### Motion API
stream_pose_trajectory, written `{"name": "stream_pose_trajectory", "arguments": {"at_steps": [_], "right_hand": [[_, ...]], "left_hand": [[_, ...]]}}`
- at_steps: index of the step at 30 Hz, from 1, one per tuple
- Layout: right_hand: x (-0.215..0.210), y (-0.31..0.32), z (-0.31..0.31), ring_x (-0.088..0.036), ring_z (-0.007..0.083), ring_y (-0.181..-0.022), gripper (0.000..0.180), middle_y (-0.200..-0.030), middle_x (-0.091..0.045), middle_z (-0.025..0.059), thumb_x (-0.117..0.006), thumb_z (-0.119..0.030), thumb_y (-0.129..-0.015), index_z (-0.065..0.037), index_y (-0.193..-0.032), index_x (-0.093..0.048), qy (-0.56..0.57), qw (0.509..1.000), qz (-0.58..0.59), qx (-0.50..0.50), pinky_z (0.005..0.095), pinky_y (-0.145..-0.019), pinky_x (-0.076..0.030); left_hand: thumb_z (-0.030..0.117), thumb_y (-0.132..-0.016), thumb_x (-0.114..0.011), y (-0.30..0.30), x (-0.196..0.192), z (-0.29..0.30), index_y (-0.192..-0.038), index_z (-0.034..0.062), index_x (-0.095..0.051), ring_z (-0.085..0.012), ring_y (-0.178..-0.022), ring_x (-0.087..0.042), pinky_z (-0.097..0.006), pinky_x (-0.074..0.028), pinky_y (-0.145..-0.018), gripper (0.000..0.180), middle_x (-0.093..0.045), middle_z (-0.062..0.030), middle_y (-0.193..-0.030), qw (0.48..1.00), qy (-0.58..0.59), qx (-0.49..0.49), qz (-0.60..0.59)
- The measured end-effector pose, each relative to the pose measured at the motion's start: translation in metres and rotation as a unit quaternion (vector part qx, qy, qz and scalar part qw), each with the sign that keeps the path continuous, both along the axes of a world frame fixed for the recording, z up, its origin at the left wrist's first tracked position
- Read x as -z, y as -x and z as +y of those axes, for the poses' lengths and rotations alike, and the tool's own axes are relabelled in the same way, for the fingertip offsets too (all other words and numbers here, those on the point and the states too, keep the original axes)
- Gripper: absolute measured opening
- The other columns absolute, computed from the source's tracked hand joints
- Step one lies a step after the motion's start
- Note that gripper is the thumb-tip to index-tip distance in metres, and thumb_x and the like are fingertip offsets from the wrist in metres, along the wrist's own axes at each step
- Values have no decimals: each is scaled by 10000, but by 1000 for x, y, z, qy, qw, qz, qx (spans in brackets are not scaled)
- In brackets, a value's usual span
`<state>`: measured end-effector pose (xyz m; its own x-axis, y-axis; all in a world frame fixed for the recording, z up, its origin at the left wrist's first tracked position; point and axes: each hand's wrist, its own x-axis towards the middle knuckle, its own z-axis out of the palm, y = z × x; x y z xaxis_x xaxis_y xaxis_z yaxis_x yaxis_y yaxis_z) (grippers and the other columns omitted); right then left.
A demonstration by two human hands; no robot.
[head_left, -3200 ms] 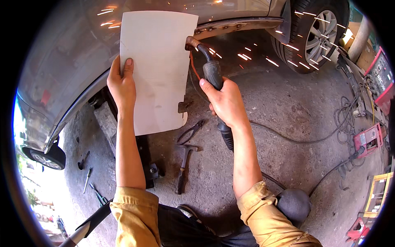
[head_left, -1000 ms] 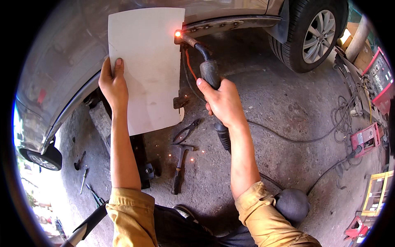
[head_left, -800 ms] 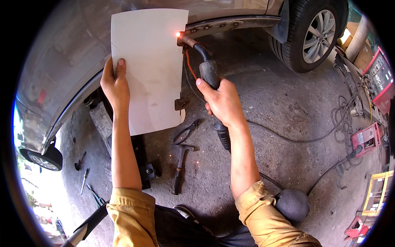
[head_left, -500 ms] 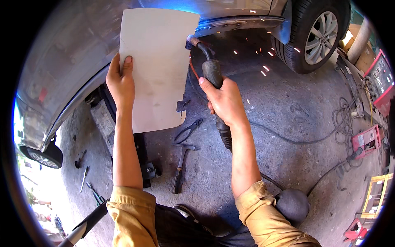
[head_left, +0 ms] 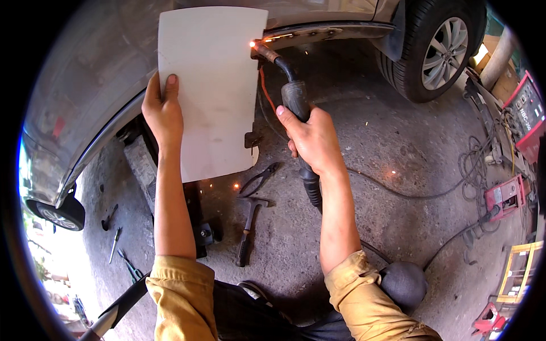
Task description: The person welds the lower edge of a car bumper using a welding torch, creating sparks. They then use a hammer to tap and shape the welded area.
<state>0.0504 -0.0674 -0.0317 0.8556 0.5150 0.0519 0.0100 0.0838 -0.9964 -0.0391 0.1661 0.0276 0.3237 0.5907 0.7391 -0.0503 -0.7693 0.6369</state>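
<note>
My left hand (head_left: 163, 116) is closed on the left edge of a pale, flat sheet (head_left: 213, 96), its thumb lying on the near face. My right hand (head_left: 313, 139) wraps round the black handle of a welding torch (head_left: 295, 99). The torch's curved neck points up and left, and its nozzle is beside the sheet's upper right edge, where a small orange glow shows. Just beyond runs the car's lower sill (head_left: 324, 35), with dark spots along it and a bright orange streak near the torch. Part of the sill is hidden behind the sheet.
Pliers (head_left: 259, 179) and a hammer (head_left: 247, 230) lie on the concrete floor below the sheet. A car wheel (head_left: 443, 51) stands at upper right. Cables (head_left: 409, 196) trail to the right, near a red machine (head_left: 526, 111). A dark rounded object (head_left: 404, 284) sits by my right sleeve.
The blue-white glare behind the sheet has gone, and far fewer sparks fly. An orange glow shows at the nozzle. Sheet and torch nozzle have shifted slightly left.
</note>
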Motion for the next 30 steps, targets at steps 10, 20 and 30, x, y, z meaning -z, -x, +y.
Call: {"name": "stream_pose_trajectory", "arguments": {"at_steps": [10, 20, 30], "right_hand": [[11, -10, -4, -493, 78, -451, 347, -591, -521, 1, -711, -328, -909, -35, -804, -559, -81, 993, 72, -51, 266, -397, -405], [8, -8, -3, -502, 92, -438, 356, -558, -512, 7, -695, -325, -918, -16, -803, -561, -54, 997, 54, -32, 275, -384, -408], [7, -6, -2, -492, 87, -426, 334, -547, -506, 2, -685, -301, -929, -22, -797, -556, -52, 998, 40, -26, 278, -388, -405]], "left_hand": [[247, -960, -636, 2, -1, 5, -1147, -14, -649, -146, -876, -594, -282, -461, -832, 321, -696, -94, -952, 1000, 2, -16, -8], [241, -960, -641, 0, 2, 4, -1176, -26, -641, -134, -907, -586, -266, -446, -857, 343, -693, -97, -998, 1000, 6, 15, 4], [209, -965, -628, -1, 2, 3, -1209, -43, -627, -139, -952, -601, -265, -450, -881, 350, -699, -112, -1060, 1000, 4, 6, -7]]}}
